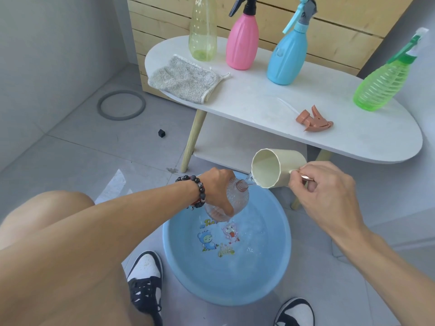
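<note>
My left hand (217, 187) grips a clear ribbed bottle (237, 201) without its cap, tilted over a blue basin (179, 255) of water on the floor. My right hand (322, 187) holds a cream cup (270, 170) by its handle, tipped so its rim meets the bottle's neck. A thin stream of water runs from the cup into the bottle's mouth. A brown spray nozzle (314, 120) lies loose on the white table (353, 140).
On the table stand a pale yellow bottle (202, 31), a pink sprayer (242, 41), a blue sprayer (288, 52) and a green sprayer (383, 83), with a grey cloth mitt (186, 78). A grey ring (121, 105) and a small black cube (161, 133) lie on the floor tiles. My shoes flank the basin.
</note>
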`<state>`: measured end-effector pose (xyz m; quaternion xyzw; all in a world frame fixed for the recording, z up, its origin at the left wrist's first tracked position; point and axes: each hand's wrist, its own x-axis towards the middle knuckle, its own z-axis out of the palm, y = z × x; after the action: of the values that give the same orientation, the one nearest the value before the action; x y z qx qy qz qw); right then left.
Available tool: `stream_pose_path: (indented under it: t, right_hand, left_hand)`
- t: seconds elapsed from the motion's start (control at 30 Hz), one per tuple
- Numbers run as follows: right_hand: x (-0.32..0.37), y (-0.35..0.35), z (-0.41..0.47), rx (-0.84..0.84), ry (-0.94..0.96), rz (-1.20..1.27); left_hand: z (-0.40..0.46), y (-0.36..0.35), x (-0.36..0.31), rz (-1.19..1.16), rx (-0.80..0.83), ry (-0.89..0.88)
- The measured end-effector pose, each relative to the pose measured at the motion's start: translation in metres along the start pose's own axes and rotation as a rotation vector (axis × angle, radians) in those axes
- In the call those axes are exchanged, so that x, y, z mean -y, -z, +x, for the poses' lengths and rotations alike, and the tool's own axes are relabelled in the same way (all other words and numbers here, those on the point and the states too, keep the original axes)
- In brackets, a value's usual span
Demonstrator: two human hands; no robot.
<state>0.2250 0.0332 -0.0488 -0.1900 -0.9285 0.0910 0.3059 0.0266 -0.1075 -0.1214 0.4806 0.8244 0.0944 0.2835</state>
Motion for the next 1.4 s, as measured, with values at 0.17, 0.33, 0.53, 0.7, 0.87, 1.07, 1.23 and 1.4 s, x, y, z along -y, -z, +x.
stream_pose_path:
  t: [0.17,0.33,0.53,0.7,0.87,1.07,1.23,1.4]
  right_hand:
    - [0.002,-0.002,0.000,-0.046,0.063,-0.029]
    - [0.002,-0.002,0.001,-0.081,0.136,-0.053]
    - [0.003,-0.003,-0.001,-0.092,0.221,-0.099]
    - [0.002,-0.004,-0.003,-0.109,0.343,-0.184]
    - [0.001,-0.004,-0.003,-0.137,0.438,-0.254]
    - [0.003,-0.003,-0.004,-0.137,0.527,-0.323]
    - [0.008,-0.003,-0.002,-0.152,0.588,-0.331]
    - [-0.019,-0.015,0.031,0.115,0.242,-0.159]
  left_hand:
    - [-0.002,0.001,-0.001,-0.008,0.011,0.003]
    - [-0.004,0.003,-0.003,0.000,0.026,0.004]
    - [-0.005,0.002,-0.005,0.019,0.030,-0.006]
    - [-0.006,0.003,-0.007,0.037,0.028,-0.010]
    - [-0.005,0.003,-0.009,0.051,0.032,-0.004]
    - [-0.006,0.003,-0.010,0.061,0.047,0.003]
    - [-0.008,0.005,-0.011,0.055,0.047,0.008]
    - [-0.009,0.005,-0.007,0.046,0.037,0.028]
